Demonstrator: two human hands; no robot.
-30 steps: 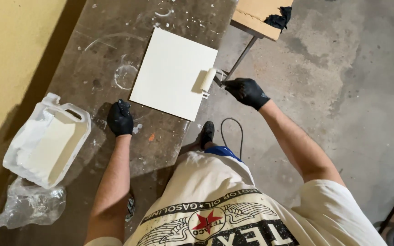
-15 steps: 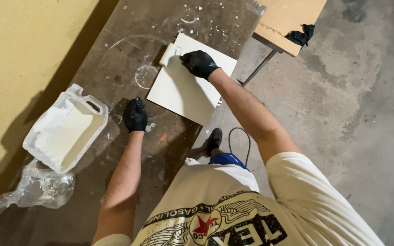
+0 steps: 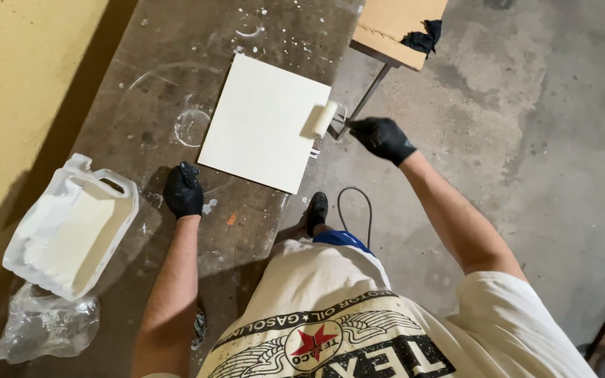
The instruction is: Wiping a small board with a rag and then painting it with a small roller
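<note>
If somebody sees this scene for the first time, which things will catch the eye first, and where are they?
First comes the white square panel lying flat on the dark, paint-spotted workbench. At its right edge a small paint roller rests, held by the black-gloved right hand. The gloved left hand presses on the bench near the panel, and a cut-open white plastic jug sits at the left.

Small white paint roller (image 3: pixel 325 119) rests on the square white panel's (image 3: pixel 264 122) right edge

Plastic bag (image 3: pixel 33 329) cut by bottom-left edge; roller handle perhaps hidden in right hand (image 3: pixel 383 138).
</note>
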